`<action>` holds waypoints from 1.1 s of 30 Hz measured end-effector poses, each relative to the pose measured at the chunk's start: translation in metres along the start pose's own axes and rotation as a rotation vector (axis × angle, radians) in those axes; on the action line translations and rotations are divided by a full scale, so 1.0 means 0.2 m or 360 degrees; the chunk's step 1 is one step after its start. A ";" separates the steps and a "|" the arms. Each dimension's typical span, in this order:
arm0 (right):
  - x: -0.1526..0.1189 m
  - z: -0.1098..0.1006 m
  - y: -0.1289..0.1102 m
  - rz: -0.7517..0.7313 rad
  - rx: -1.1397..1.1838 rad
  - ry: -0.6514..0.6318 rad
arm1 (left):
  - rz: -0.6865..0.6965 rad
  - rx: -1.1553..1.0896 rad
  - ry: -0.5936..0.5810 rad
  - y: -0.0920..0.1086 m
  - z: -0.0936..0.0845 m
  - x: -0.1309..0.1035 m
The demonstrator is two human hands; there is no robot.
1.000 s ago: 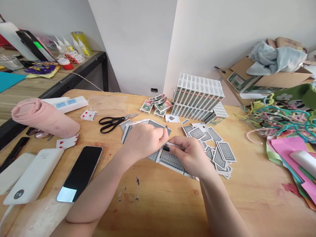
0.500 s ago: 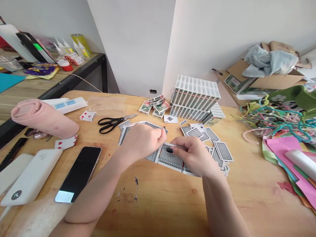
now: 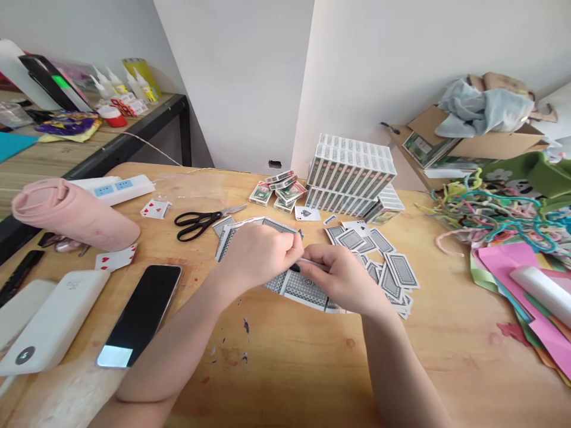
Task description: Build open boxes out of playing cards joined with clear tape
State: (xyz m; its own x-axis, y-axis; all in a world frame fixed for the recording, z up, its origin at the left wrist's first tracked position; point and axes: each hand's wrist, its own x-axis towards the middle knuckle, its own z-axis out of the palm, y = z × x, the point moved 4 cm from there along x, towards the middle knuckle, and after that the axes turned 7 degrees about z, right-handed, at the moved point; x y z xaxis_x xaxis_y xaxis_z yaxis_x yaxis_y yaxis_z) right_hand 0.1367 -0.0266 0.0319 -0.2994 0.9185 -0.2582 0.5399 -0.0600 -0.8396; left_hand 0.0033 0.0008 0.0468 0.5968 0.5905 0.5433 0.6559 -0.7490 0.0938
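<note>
A: Holding what in the right hand (image 3: 341, 278)?

B: Pinching the edge of a flat sheet of grey-patterned, white-bordered playing cards joined together (image 3: 306, 291), narrow between dark-nailed thumb and bent forefinger.

A: And in the left hand (image 3: 261, 249)?

B: Curled inward over the same sheet, back of the hand upward. Cannot tell whether closed on anything; inner side hidden from view.

A: Whereabouts of the sheet?

B: Under and between both hands, near the middle of the light-brown wooden table (image 3: 303, 374), showing beyond the left hand on the far side and below both hands on the near side.

A: Just to the right of the hands?

B: Loose grey-backed, white-edged cards (image 3: 402, 270), scattered and overlapping. Farther back, a tall block of white-topped, green-sided card boxes (image 3: 350, 169), next to a small heap of green, white and red card packets (image 3: 292, 191), with a white ace of spades (image 3: 307, 213) lying in front.

A: To the left?

B: Black-handled scissors with metal blades (image 3: 215, 216), lying partly open near the sheet, pointing toward the right. Nearer, a flat black-screened phone (image 3: 145, 309), beside a white, rounded power bank (image 3: 57, 321). Farther left, a rolled pink soft-looking bundle (image 3: 78, 214), lying against a white power strip with blue sockets (image 3: 127, 189).

A: And far right?

B: Tangled, many-coloured fuzzy strands (image 3: 504, 211), above bright sheets of coloured paper (image 3: 502, 261).
</note>
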 end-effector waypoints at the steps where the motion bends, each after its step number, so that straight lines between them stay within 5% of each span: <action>1: -0.01 -0.02 0.01 0.0011 -0.0004 -0.0064 | 0.0009 -0.0010 0.0020 -0.01 -0.01 0.00; 4: -0.05 -0.07 0.03 0.0065 -0.0068 -0.0292 | 0.0016 -0.0050 0.0037 -0.04 -0.04 0.00; 7: -0.10 -0.14 0.06 0.0114 -0.0158 -0.0309 | -0.0017 -0.0144 0.0003 -0.08 -0.07 0.00; 14: -0.12 -0.18 0.01 -0.0284 -0.0480 0.0333 | 0.0201 -0.0636 -0.0129 -0.06 -0.11 -0.01; 22: -0.07 -0.19 0.01 -0.0448 -0.0462 0.0763 | 0.0194 -0.0875 0.0092 -0.04 -0.17 -0.03; 26: -0.03 -0.26 0.12 -0.0221 -0.0157 0.0899 | 0.0003 -0.1068 0.0326 -0.15 -0.20 -0.07; 29: -0.01 -0.29 0.21 -0.0059 0.0196 0.0754 | -0.0152 -0.1134 0.0631 -0.22 -0.20 -0.11; 33: 0.01 -0.30 0.22 -0.0251 0.0335 0.0575 | -0.0345 -0.1168 0.1038 -0.25 -0.20 -0.12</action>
State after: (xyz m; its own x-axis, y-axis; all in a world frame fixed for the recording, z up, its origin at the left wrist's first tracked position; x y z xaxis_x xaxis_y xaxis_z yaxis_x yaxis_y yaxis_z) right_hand 0.2069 -0.0032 0.0237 -0.0509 0.9982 0.0331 0.3269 0.0479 -0.9438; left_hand -0.0614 0.0122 0.0631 -0.0158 0.6207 0.7839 0.1419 -0.7746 0.6163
